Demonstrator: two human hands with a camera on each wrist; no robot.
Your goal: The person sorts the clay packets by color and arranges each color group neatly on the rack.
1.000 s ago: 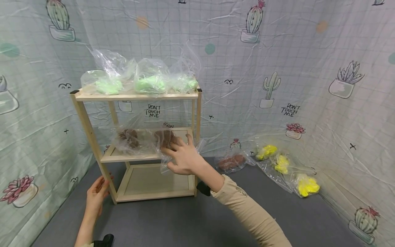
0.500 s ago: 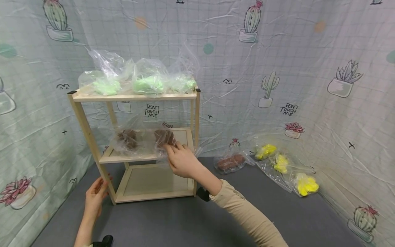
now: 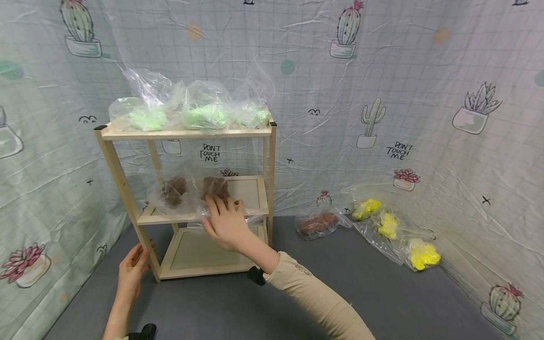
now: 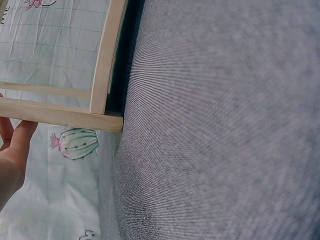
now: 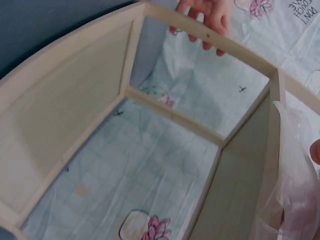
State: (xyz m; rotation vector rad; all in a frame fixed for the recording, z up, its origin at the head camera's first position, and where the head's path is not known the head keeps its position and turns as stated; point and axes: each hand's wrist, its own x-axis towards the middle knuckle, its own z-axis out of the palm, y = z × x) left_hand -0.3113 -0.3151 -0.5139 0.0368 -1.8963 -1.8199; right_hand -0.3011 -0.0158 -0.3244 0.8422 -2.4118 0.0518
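Observation:
A wooden three-tier shelf rack (image 3: 191, 135) stands on the dark grey tabletop. My left hand (image 3: 132, 267) grips its front left post low down; the right wrist view shows those fingers (image 5: 207, 44) wrapped over the post. On the middle tier, my right hand (image 3: 229, 226) lies against a clear plastic bag with a brown lump (image 3: 216, 186) in it, fingers extended and spread. Left of that sits another bagged brown lump (image 3: 173, 191). Part of the touched bag hangs over the tier's front edge. In the right wrist view only a fingertip (image 5: 315, 151) shows beside the bag.
Bagged light green lumps (image 3: 206, 116) line the top tier. Right of the rack, a bagged reddish-brown lump (image 3: 318, 224) lies on the tabletop (image 3: 340, 288). Bagged yellow lumps (image 3: 388, 225) lie farther right. A cactus-print sheet (image 3: 314, 156) encloses the back and sides.
My right hand has moved left along the middle tier, and the right brown bag has shifted left with it, closer to the other. Its fingers have spread again. The left hand has stayed put.

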